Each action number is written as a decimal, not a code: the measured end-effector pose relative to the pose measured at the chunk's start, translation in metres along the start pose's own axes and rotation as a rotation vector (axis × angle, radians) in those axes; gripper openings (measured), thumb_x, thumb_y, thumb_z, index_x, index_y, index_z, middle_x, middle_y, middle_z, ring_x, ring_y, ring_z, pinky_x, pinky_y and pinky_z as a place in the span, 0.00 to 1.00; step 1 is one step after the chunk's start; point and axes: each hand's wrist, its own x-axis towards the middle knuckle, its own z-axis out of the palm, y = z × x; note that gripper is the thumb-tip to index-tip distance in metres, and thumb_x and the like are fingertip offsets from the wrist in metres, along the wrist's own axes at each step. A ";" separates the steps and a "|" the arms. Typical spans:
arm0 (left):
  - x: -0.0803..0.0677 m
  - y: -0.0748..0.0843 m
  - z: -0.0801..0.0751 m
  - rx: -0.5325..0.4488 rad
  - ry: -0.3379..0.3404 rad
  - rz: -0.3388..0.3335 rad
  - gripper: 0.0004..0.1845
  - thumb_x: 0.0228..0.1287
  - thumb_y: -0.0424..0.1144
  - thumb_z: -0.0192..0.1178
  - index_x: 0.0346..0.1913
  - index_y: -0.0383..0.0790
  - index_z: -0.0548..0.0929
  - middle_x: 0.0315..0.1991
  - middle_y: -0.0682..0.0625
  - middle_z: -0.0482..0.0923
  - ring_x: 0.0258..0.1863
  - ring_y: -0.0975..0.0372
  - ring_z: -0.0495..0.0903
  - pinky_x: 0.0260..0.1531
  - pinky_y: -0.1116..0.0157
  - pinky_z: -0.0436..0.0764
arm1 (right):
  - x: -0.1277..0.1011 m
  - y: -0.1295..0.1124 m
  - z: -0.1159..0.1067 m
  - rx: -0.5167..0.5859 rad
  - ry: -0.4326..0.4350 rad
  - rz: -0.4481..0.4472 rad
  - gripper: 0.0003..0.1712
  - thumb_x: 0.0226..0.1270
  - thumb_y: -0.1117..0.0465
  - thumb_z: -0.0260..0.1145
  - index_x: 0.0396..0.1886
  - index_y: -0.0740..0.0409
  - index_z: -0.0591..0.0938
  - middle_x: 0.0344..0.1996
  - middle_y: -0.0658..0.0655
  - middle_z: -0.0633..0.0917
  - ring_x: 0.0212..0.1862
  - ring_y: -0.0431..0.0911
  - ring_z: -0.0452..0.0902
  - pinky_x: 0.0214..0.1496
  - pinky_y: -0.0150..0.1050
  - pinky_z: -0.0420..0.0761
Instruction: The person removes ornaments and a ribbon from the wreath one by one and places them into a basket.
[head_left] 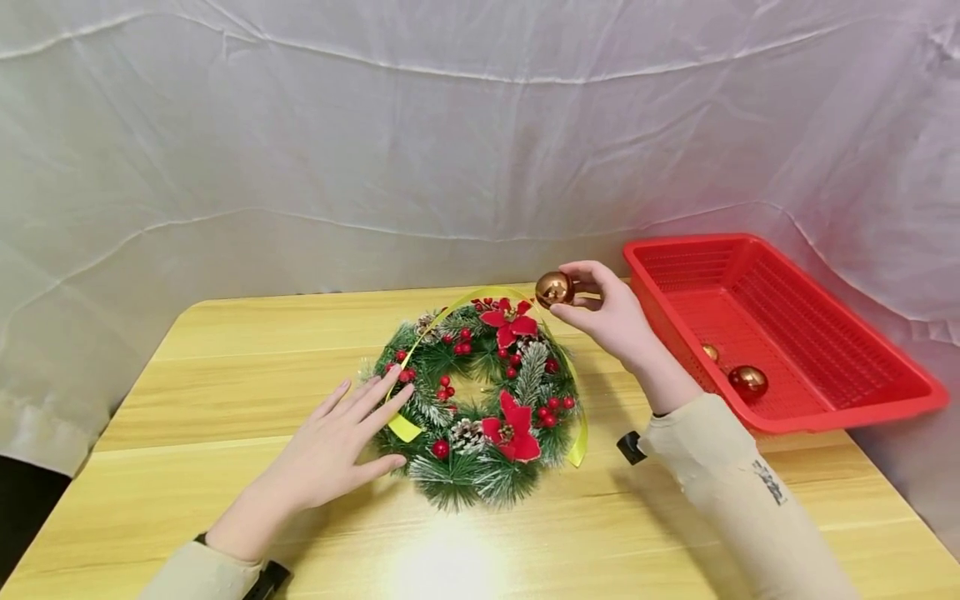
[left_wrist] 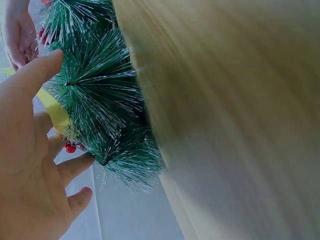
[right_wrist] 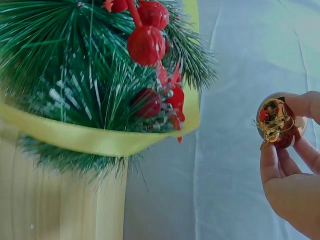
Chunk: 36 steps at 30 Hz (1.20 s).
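Observation:
A green Christmas wreath (head_left: pixel 450 450) with red flowers, berries and pinecones lies on the wooden table. A yellow ribbon (head_left: pixel 405 427) runs over its top, one end at the left and one at the right. My left hand (head_left: pixel 337 446) rests at the wreath's left side, fingers spread and fairly straight; in the left wrist view they touch the needles. Beyond the wreath's back right edge, my right hand (head_left: pixel 611 312) pinches a shiny copper Christmas ball (head_left: pixel 554 288) between thumb and fingers. The right wrist view shows the ball's gold cap and hanging loop (right_wrist: pixel 272 134).
At the right stands a red plastic basket (head_left: pixel 813 421) with slotted walls. Inside it lie a copper ball (head_left: pixel 748 382) and a smaller gold ball (head_left: pixel 710 352). A pale cloth (head_left: pixel 420 142) hangs behind the table (head_left: pixel 247 350).

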 end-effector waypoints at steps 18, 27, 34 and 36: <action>-0.001 0.000 -0.002 0.003 -0.011 -0.010 0.44 0.63 0.68 0.48 0.76 0.50 0.50 0.77 0.50 0.41 0.71 0.49 0.54 0.71 0.49 0.43 | -0.024 0.002 -0.047 -0.111 0.072 0.065 0.31 0.59 0.65 0.71 0.63 0.60 0.72 0.53 0.60 0.78 0.49 0.41 0.74 0.53 0.31 0.76; 0.000 0.000 -0.001 -0.006 0.023 0.002 0.44 0.62 0.68 0.50 0.76 0.50 0.52 0.76 0.50 0.44 0.71 0.49 0.55 0.71 0.51 0.42 | -0.034 0.003 -0.068 -0.158 0.128 0.092 0.30 0.59 0.63 0.71 0.61 0.58 0.73 0.51 0.56 0.79 0.48 0.37 0.74 0.48 0.23 0.74; 0.000 0.000 -0.002 0.004 0.003 -0.003 0.45 0.63 0.69 0.48 0.76 0.52 0.50 0.77 0.51 0.41 0.71 0.50 0.53 0.71 0.49 0.43 | -0.044 0.007 -0.087 -0.170 0.159 0.075 0.29 0.59 0.63 0.71 0.61 0.59 0.73 0.49 0.49 0.78 0.48 0.36 0.73 0.48 0.20 0.73; 0.000 0.000 -0.002 0.004 -0.002 -0.005 0.45 0.63 0.69 0.48 0.76 0.52 0.50 0.77 0.51 0.41 0.72 0.50 0.53 0.71 0.50 0.43 | -0.047 0.008 -0.093 -0.182 0.170 0.085 0.29 0.60 0.63 0.71 0.61 0.59 0.72 0.49 0.48 0.78 0.48 0.35 0.73 0.48 0.19 0.73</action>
